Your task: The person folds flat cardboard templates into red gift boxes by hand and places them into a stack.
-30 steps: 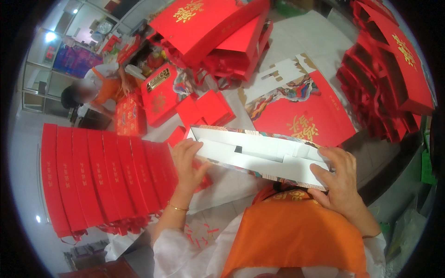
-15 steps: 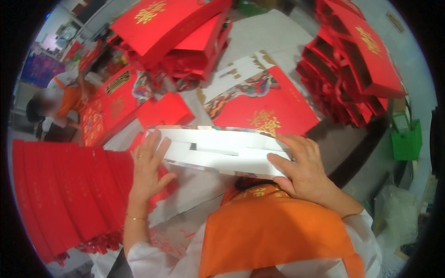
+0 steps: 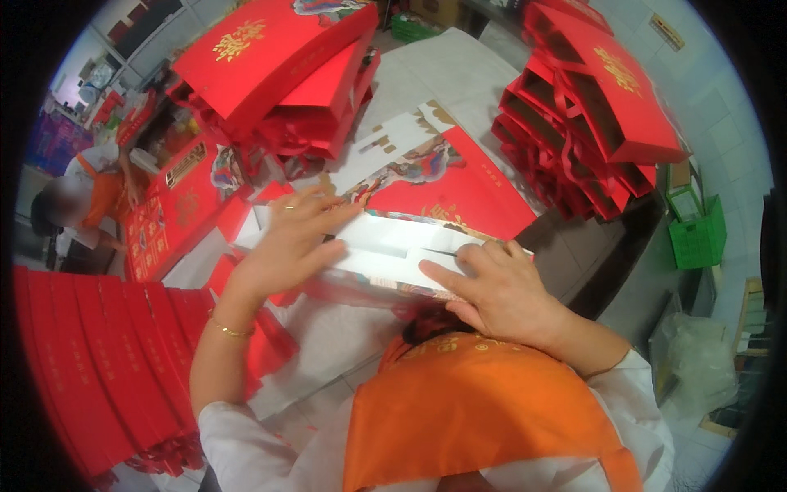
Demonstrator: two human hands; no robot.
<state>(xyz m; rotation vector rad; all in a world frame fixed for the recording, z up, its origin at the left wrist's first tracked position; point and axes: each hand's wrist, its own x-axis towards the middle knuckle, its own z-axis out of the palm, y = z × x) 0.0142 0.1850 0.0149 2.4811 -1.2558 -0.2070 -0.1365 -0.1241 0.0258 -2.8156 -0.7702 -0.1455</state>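
Both hands, left hand [image 3: 287, 242] and right hand [image 3: 500, 291], now press flat, open-palmed, on white box [image 3: 393, 246].

We see the scene under bright, even light from above, with only soft shadows under our forearms and beneath the white folded card [image 3: 385, 246]. Pale floor tiles at the right look slightly washed out. The red boxes [image 3: 598, 107] show mild sheen but no hard glare. The fisheye bends straight edges toward the rim, and a black border frames the round view. Detail softens near the edges; the centre stays fairly sharp, though our fingers [image 3: 328, 217] look slightly smeared.
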